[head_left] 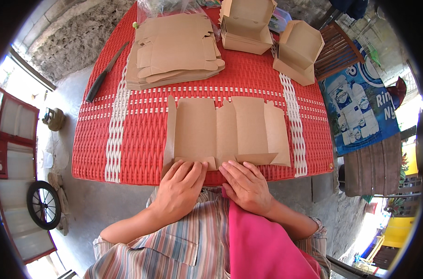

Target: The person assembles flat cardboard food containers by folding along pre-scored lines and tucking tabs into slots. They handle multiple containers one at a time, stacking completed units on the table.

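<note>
A partly folded brown cardboard box blank [196, 125] lies in front of me at the table's near edge, its side flaps raised and creased. Over its near edge on the left, the fingers of my left hand [180, 186] bend down and grip a folded flap; the thumb is hidden. My right hand [247, 185] grips the same edge further right, fingers together on the cardboard beside another upturned flap [258, 159]. A small gap separates the two hands.
Beyond the blank sits a stack of flat cardboard blanks [174, 51]. Stacked open boxes [246, 35] and a single open box [296, 53] stand at the far right. A black-handled knife [100, 81] lies on the red woven tabletop [141, 125] at left. A clear plastic bag [167, 6] is at the back.
</note>
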Demonstrator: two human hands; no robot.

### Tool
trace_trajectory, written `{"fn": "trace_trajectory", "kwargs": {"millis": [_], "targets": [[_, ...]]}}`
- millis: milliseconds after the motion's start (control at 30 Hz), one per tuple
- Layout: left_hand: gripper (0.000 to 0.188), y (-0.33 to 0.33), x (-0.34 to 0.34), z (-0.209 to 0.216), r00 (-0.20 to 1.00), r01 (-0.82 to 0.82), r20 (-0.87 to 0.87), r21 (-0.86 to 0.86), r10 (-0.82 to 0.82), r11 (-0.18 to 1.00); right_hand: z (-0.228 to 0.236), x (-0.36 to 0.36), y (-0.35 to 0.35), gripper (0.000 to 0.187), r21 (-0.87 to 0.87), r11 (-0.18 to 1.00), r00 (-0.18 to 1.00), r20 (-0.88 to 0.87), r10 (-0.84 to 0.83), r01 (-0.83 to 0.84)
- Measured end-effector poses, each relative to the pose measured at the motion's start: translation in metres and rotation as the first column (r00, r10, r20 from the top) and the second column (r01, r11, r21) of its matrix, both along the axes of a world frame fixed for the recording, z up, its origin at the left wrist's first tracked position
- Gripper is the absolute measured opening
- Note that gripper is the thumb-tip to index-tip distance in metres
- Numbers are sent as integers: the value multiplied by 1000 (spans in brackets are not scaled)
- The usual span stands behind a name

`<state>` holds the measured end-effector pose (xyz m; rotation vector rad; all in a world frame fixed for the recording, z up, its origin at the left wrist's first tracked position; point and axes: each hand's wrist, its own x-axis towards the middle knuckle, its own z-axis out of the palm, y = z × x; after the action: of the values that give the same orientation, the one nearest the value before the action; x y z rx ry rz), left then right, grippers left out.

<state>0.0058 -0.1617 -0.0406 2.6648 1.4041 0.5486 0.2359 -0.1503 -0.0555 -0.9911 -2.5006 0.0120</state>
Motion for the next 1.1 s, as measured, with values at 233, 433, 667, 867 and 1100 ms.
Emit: {"fn": "trace_trajectory", "kwargs": {"millis": [233,433,667,867,1100], "targets": [[56,-11,-10,8,1000,6,13,-104,-5,995,7,-9,4,47,-79,997,1000,-8,8,-9],[57,-14,-10,3,998,-17,55,-126,24,992,7,-16,5,50,1,1000,998,59,8,-8],[52,-19,-29,17,995,-88,-45,-64,85,994,11,-14,14,49,-45,998,999,8,35,-34],[50,-12,-51,10,996,-4,83,-100,13,995,12,-15,12,49,-58,998,1000,17,25,-24],[44,5,-81,15,961,93,272,-110,-60,990,8,-17,10,50,-22,1000,998,70,8,-7]]}}
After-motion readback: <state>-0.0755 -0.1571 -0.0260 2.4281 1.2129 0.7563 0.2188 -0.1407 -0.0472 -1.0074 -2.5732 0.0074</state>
